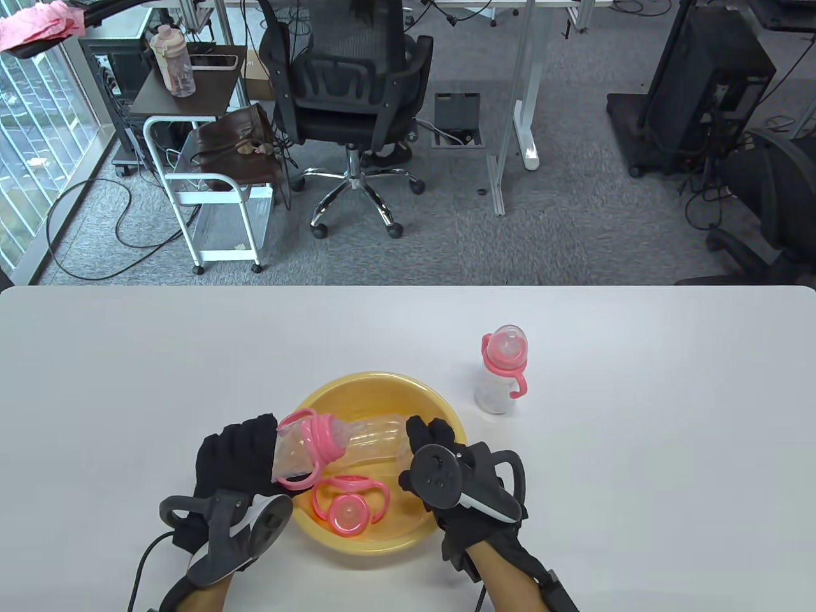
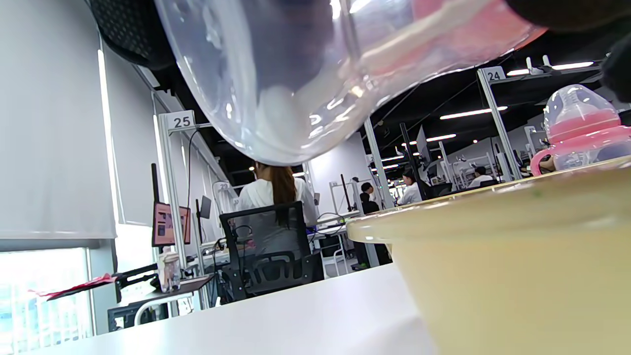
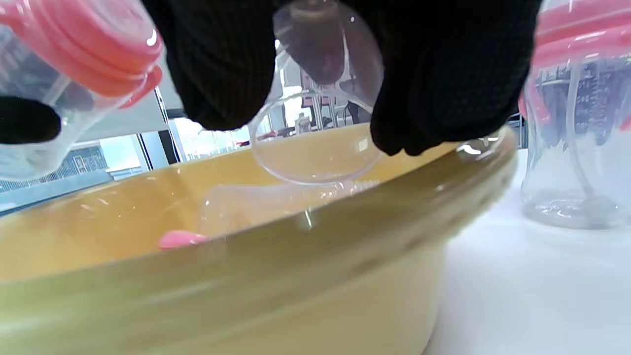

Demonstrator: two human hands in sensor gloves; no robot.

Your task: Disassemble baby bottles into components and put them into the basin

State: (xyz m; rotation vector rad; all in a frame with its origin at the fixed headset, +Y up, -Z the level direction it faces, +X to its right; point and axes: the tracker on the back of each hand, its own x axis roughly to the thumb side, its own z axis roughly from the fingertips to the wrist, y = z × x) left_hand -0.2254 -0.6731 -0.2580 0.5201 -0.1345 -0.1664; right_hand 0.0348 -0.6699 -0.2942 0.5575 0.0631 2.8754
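Observation:
My left hand (image 1: 236,459) grips the clear body of a baby bottle (image 1: 296,452) with a pink collar (image 1: 326,441), tilted over the left rim of the yellow basin (image 1: 382,382). In the left wrist view that bottle (image 2: 276,74) fills the top. My right hand (image 1: 428,440) hangs over the basin's right side. Its fingers (image 3: 222,64) pinch a clear dome cap (image 3: 320,143) just off the collar (image 3: 88,44). In the basin lie a clear bottle body (image 1: 379,443) and a pink handled ring with a nipple (image 1: 349,503). A second, whole bottle (image 1: 502,370) stands upright to the basin's right.
The white table (image 1: 127,382) spreads out on both sides of the basin. Its far edge runs across the middle of the table view. Beyond it are an office chair (image 1: 350,83) and a small trolley (image 1: 217,191) on the floor.

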